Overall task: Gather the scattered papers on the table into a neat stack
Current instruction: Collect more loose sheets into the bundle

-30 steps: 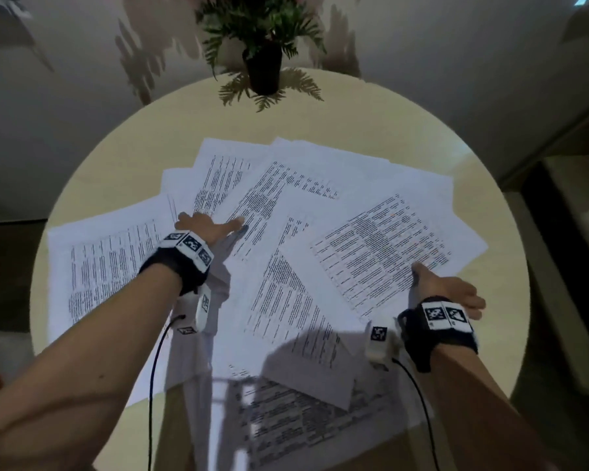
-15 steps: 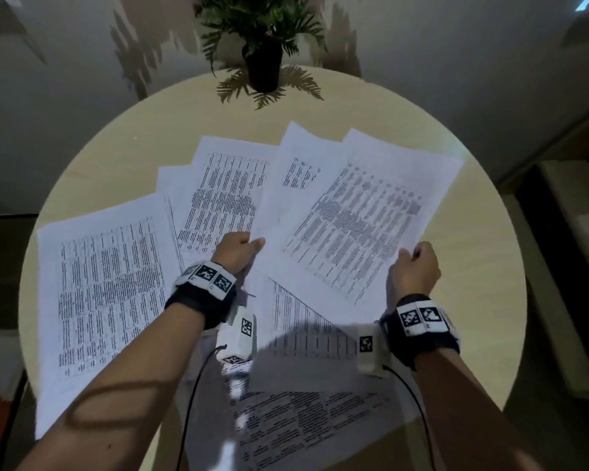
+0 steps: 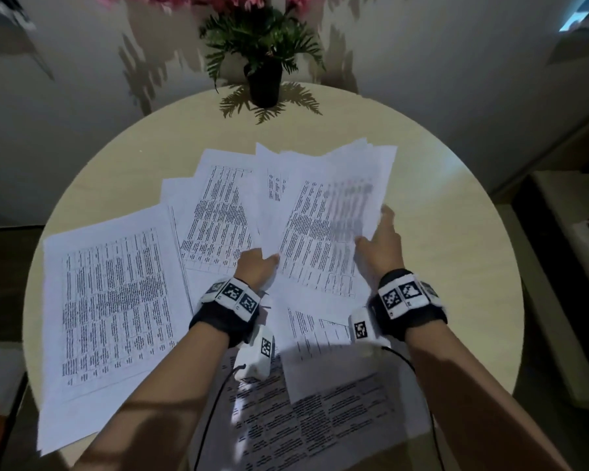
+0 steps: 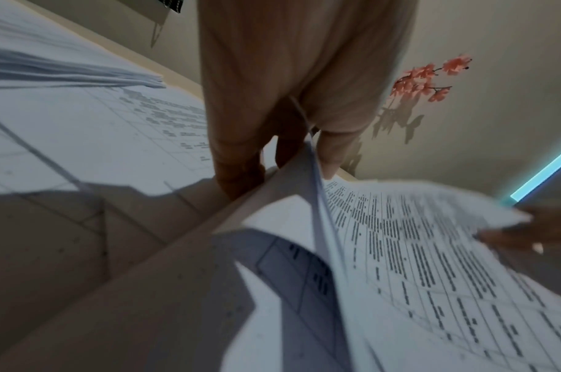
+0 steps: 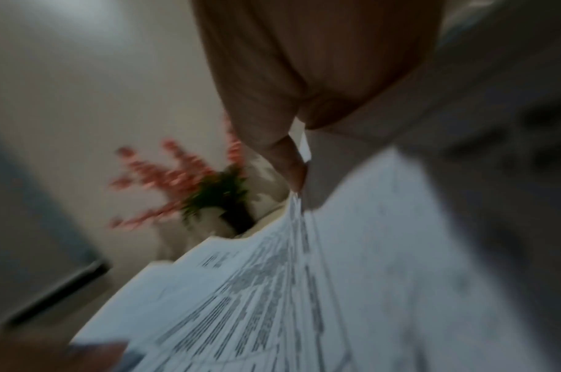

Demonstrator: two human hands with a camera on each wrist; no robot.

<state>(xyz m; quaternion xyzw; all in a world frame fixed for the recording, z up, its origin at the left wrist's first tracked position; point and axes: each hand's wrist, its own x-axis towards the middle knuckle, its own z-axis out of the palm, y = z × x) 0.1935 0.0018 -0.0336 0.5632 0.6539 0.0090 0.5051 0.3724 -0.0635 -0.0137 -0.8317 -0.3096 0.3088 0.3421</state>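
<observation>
Both hands hold a loose bundle of printed sheets (image 3: 323, 219) lifted off the round table (image 3: 456, 232). My left hand (image 3: 257, 268) pinches the bundle's near left corner, thumb on top (image 4: 328, 153). My right hand (image 3: 381, 239) grips its right edge, thumb on the printed face (image 5: 288, 161). The bundle (image 4: 416, 251) fans unevenly at its far end. More sheets lie flat: a large one at the left (image 3: 113, 300), one behind the left hand (image 3: 215, 212), and others near the front edge (image 3: 320, 423).
A potted plant (image 3: 262, 62) with pink flowers stands at the table's far edge. Bare tabletop shows at the far side and to the right. A wall runs behind the table, and a low pale piece of furniture (image 3: 572, 232) sits off to the right.
The hands went from resting on the scattered sheets to gripping them. The bundle has come together and risen, and the right hand has moved up its right edge.
</observation>
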